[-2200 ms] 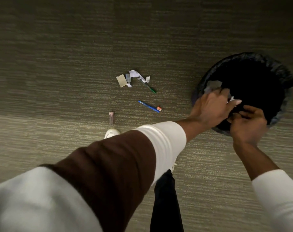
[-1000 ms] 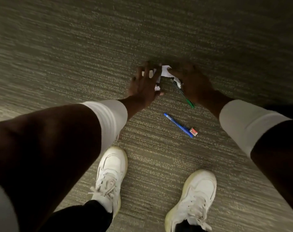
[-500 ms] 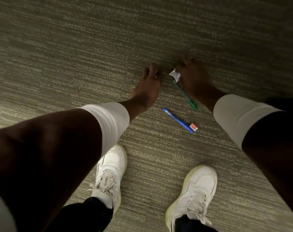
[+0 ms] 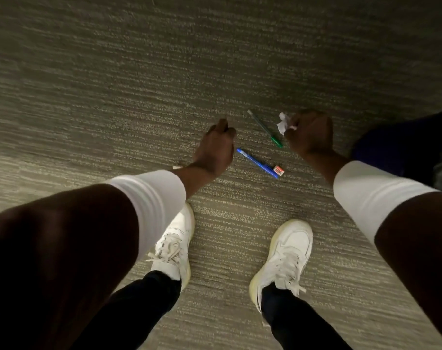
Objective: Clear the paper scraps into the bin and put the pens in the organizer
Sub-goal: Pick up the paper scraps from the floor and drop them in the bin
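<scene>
**Now: fists over two pens**

Down on the carpet (image 4: 113,84), a person is standing and bending forward, both arms reaching toward the floor. The right hand (image 4: 309,132), at about 2 o'clock from the picture's centre, is curling into a fist and is gripping white scraps (image 4: 283,122) that are sticking out at its 10 o'clock side. The left hand (image 4: 216,150), near centre, is also curling closed; whether it is holding anything cannot be told, since the fingers are hiding the palm.

Between the two hands, two pens are lying flat. The green pen (image 4: 265,128) is lying at a slant, its pale end pointing to 11 o'clock and its green end to 5 o'clock, just beside the right hand. The blue pen (image 4: 257,163) is lying at 6 o'clock from the green one, slanting the same way, just beside the left hand. A small red-and-white block (image 4: 278,170) is sitting against the blue pen's 5 o'clock end; touching or not cannot be told.

At 3 o'clock, at the picture's edge, a dark rounded shape with a glossy fold (image 4: 417,152) is showing behind the right arm; it may be a lined container, but its opening and contents are out of view.

Two white shoes (image 4: 288,251) are planted at 6 o'clock, well apart from the pens.
</scene>
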`<state>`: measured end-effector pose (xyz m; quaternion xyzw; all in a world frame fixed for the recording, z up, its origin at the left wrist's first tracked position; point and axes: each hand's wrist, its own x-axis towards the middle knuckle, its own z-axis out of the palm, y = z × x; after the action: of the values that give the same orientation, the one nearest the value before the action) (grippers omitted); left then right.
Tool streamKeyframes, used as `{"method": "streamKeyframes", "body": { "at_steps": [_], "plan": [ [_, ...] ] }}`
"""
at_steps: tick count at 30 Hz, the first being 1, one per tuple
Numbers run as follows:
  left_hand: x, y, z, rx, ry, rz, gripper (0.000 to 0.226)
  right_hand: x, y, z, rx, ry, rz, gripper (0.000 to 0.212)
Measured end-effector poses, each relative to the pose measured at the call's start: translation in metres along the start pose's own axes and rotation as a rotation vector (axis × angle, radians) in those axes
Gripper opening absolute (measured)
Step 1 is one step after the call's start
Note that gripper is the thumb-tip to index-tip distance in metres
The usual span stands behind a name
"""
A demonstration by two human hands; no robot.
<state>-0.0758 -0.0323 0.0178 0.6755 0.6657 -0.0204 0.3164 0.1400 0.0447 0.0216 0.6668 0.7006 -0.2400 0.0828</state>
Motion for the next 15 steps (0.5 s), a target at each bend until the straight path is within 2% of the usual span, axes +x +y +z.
{"method": "streamKeyframes", "body": {
  "at_steps": [2, 6, 10, 13, 15],
  "plan": [
    [-0.010, 0.008, -0.001, -0.014, -0.035, 0.001, 0.030, -0.008, 0.000, -0.009, 0.058, -0.024, 0.018, 0.037],
    [-0.037, 0.026, -0.012, -0.028, -0.088, -0.033, 0.030, -0.040, -0.012, -0.023, 0.085, 0.068, 0.080, 0.049],
    [-0.071, 0.056, -0.034, -0.045, -0.107, -0.019, 0.033, -0.095, -0.022, -0.036, 0.199, 0.029, 0.139, 0.032],
    [-0.089, 0.085, -0.059, -0.051, -0.119, -0.044, 0.035, -0.144, -0.020, -0.052, 0.269, 0.026, 0.194, 0.036],
    [-0.101, 0.108, -0.077, -0.058, -0.133, -0.029, 0.036, -0.174, -0.015, -0.066, 0.283, 0.005, 0.274, 0.028]
  ]
}}
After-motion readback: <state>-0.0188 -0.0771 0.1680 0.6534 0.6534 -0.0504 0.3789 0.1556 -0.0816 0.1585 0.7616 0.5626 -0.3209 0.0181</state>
